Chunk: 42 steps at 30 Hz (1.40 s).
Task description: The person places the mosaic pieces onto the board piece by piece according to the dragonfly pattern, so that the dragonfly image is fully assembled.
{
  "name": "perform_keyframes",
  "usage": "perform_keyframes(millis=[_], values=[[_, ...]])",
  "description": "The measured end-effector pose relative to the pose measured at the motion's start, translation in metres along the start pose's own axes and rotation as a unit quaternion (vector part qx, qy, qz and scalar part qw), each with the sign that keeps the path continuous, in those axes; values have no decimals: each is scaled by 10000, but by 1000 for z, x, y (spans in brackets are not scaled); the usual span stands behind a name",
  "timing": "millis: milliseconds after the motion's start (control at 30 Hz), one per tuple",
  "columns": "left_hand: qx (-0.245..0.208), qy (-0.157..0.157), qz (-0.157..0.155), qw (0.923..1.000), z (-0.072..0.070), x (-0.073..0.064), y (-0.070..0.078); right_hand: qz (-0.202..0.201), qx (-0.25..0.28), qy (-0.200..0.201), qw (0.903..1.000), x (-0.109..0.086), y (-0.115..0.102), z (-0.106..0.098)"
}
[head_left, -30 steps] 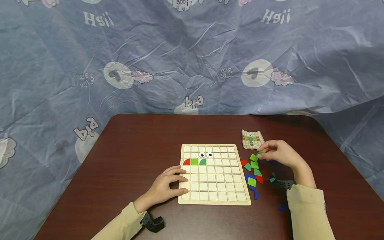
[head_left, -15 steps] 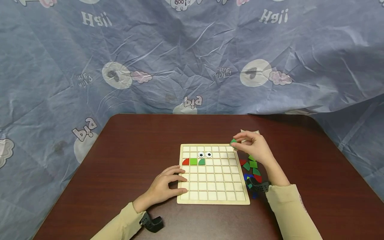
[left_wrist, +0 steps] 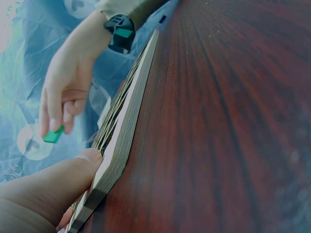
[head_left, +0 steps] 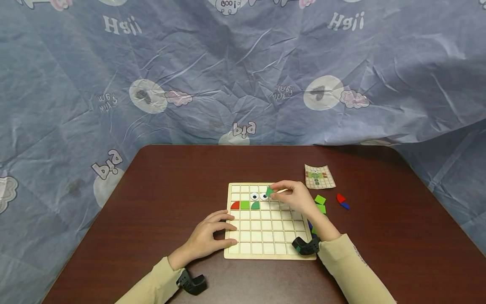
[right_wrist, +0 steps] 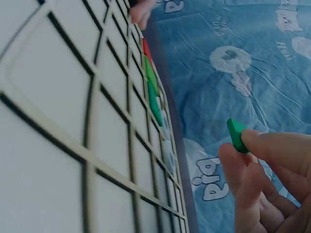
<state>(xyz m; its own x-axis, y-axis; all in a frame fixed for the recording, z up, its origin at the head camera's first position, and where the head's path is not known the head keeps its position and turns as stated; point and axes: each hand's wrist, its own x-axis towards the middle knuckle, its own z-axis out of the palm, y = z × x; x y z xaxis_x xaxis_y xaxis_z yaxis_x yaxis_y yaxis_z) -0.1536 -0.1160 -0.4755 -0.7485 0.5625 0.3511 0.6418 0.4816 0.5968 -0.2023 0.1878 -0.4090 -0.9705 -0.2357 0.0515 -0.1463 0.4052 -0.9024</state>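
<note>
My right hand (head_left: 298, 196) pinches a green quarter-circle tile (head_left: 269, 191) between thumb and fingertips, held above the upper part of the wooden grid board (head_left: 262, 249). In the right wrist view the tile (right_wrist: 237, 136) is raised off the grid. Two googly-eye pieces (head_left: 254, 196) lie in the second row. Just beneath them are a red quarter-circle tile (head_left: 235, 205), a light green square tile (head_left: 244, 204) and a darker green quarter-circle tile (head_left: 255, 205), side by side. My left hand (head_left: 206, 238) rests on the board's left edge with spread fingers, its thumb (left_wrist: 73, 177) against the rim.
A small pattern card (head_left: 319, 179) lies behind the board to the right. Light green squares (head_left: 320, 199) sit right of the board, partly hidden by my right forearm. Farther right are a red piece (head_left: 341, 198) and a blue piece (head_left: 344, 206).
My right hand has carried the green quarter-circle tile leftward from the loose pieces, past the card, to over the board near the eyes. My left hand has stayed at the board's edge.
</note>
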Motion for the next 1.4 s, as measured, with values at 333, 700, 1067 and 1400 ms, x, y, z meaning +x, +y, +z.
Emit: perform_keyframes(millis=[333,700,1067,1400], values=[[34,17,50,10000,1,-1,-1,519,-150,-143,9984,2,10,17],[-22,11,59,10000,0,0,2,430,-923,68,9948,2,14,24],[-38,-14,-3,10000,-1,0,2,169,-1449,-28,9893,2,15,28],[-58,-11,-4,10000,-1,-1,2,310,-1538,-175,9875,1,11,29]])
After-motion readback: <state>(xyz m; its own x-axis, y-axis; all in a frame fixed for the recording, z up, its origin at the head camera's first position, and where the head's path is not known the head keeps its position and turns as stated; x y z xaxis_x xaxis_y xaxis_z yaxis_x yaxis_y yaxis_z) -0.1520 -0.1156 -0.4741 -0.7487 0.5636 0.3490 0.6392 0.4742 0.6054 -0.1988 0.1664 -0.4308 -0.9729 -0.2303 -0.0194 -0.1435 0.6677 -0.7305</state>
